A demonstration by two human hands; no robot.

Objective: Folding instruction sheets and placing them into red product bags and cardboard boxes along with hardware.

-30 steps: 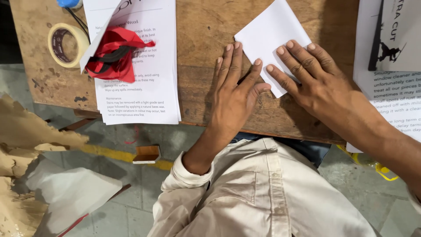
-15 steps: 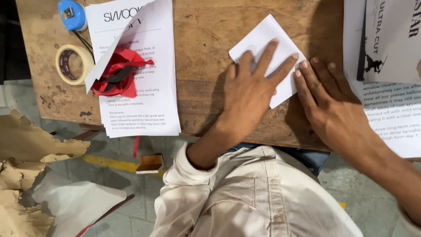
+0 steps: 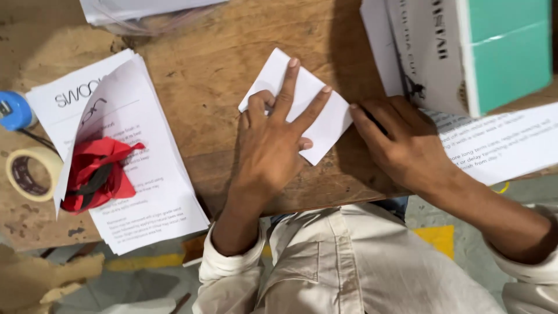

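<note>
Lying flat on the wooden table (image 3: 192, 75), a small folded white paper (image 3: 325, 119) sits near the middle, turned like a diamond. The left hand (image 3: 273, 145) presses down on top of it. Its fingers are spread apart, two long ones pointing to the far side, and the thumb is curled on the paper's left corner. The hand grips nothing; it only pushes flat. The right hand (image 3: 404, 142) rests just beside the paper on its right. Its fingers lie close together, and the tips touch the paper's right edge. I cannot tell if anything is under that hand. To the left of the paper is a bare patch of table, and then a pile of white printed sheets (image 3: 148, 192) that reaches to the near edge. The top sheet curls up, and a red cloth thing with a black strap (image 3: 93, 174) lies tucked in it. Further left sit a roll of tan tape (image 3: 32, 171) and a small blue round thing (image 3: 13, 109), partly cut off at the edge. On the far right, a white and green box (image 3: 476, 49) rests on more printed paper (image 3: 505, 145). At the far side, a stack of sheets (image 3: 139, 11) peeks in. Near the bottom, the person's pale shirt (image 3: 349, 267) shows, with both cuffs at the wrists.
</note>
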